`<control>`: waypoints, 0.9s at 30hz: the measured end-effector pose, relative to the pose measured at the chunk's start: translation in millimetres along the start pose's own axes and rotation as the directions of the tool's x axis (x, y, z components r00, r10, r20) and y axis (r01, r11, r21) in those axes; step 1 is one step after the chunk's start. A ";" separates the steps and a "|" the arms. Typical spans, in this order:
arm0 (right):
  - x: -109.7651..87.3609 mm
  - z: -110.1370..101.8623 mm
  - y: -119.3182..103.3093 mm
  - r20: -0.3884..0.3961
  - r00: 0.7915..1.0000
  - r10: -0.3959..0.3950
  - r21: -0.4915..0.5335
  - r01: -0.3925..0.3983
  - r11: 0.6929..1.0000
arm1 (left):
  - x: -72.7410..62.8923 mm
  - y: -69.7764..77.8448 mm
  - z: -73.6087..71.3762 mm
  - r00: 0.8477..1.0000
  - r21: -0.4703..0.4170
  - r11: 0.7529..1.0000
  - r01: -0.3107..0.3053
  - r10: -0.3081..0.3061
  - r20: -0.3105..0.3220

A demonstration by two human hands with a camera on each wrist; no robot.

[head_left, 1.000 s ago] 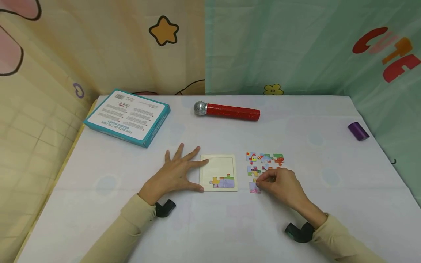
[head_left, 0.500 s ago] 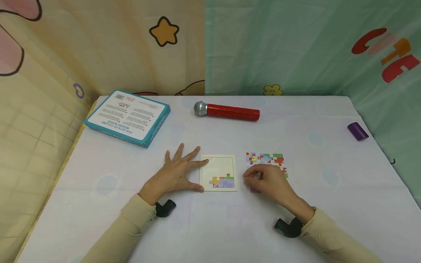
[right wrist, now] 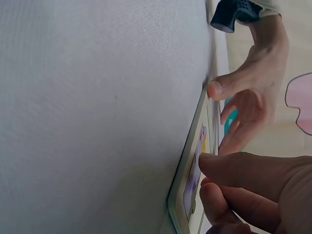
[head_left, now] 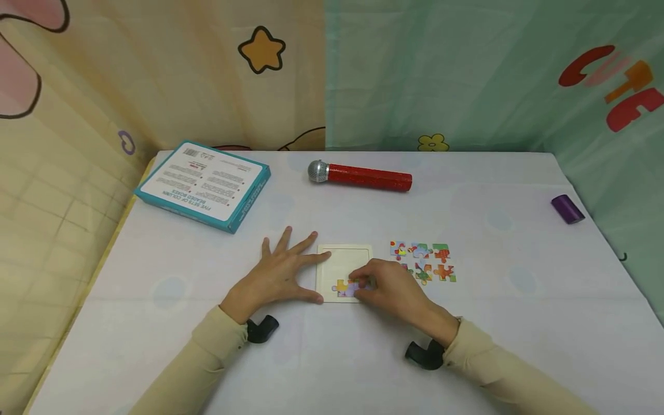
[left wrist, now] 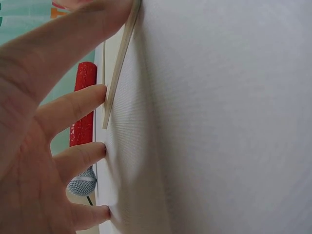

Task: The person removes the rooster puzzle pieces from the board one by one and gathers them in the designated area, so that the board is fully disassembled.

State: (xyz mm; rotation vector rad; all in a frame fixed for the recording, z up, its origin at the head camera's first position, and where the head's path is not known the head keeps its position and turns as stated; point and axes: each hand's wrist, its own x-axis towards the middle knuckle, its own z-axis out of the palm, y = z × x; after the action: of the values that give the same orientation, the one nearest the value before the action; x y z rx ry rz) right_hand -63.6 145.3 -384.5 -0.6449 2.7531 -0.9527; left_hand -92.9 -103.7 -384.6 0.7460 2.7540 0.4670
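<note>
A pale square puzzle tray (head_left: pixel 338 264) lies on the table, with a few joined jigsaw pieces (head_left: pixel 341 289) along its near side. My left hand (head_left: pixel 277 278) is spread flat beside it, thumb and index finger touching its left edge. Over the tray's near right corner, my right hand (head_left: pixel 398 293) pinches a puzzle piece, mostly hidden by the fingers. In the right wrist view, its thumb (right wrist: pixel 229 168) and fingers meet just above the tray's pieces. Loose jigsaw pieces (head_left: pixel 422 273) lie in rows to the right, partly covered by that hand.
A teal-edged flat box (head_left: pixel 202 181) sits at the back left. Behind the tray lies a red toy microphone (head_left: pixel 369 177), and a purple cylinder (head_left: pixel 568 208) is near the right edge. Patterned curtains (head_left: pixel 441 75) close off the back and sides.
My right hand has moved left from the loose pieces to the tray, fingers still pinched together. The left hand has stayed at the tray's edge.
</note>
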 end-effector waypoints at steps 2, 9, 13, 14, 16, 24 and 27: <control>0.9 0.9 -1.5 0.006 1.000 0.001 -0.015 -0.001 1.000 | 0.0 0.5 -0.4 1.000 -0.001 1.000 -0.001 0.001 0.001; 3.1 2.7 -3.0 0.016 1.000 0.024 -0.018 -0.024 1.000 | 0.1 1.0 -0.3 1.000 0.004 1.000 0.003 -0.003 0.001; 4.0 2.8 -2.0 0.020 0.999 0.032 0.005 -0.032 0.999 | 0.0 0.8 -0.1 1.000 0.005 1.000 0.003 -0.003 0.001; 4.2 2.8 -1.8 0.021 0.999 0.033 0.010 -0.033 0.999 | 0.1 0.8 -0.1 1.000 0.006 1.000 0.001 -0.001 0.000; 4.4 2.9 -1.5 0.026 0.999 0.039 0.017 -0.040 0.999 | 0.1 0.9 -0.1 1.000 0.008 1.000 0.000 0.000 0.000; 3.8 3.3 -2.4 0.015 0.998 0.053 0.053 -0.054 0.997 | 0.1 0.2 0.2 1.000 0.012 1.000 -0.004 0.004 -0.002; 3.1 3.2 -2.4 0.003 0.999 0.038 0.060 -0.038 0.998 | 0.1 -0.3 0.8 1.000 0.010 1.000 -0.002 0.002 -0.002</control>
State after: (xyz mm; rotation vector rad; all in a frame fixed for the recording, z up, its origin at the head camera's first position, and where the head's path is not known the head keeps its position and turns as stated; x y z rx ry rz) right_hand -64.6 140.5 -385.5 -0.5817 2.7137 -1.0212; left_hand -92.8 -103.8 -385.5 0.7519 2.7594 0.4547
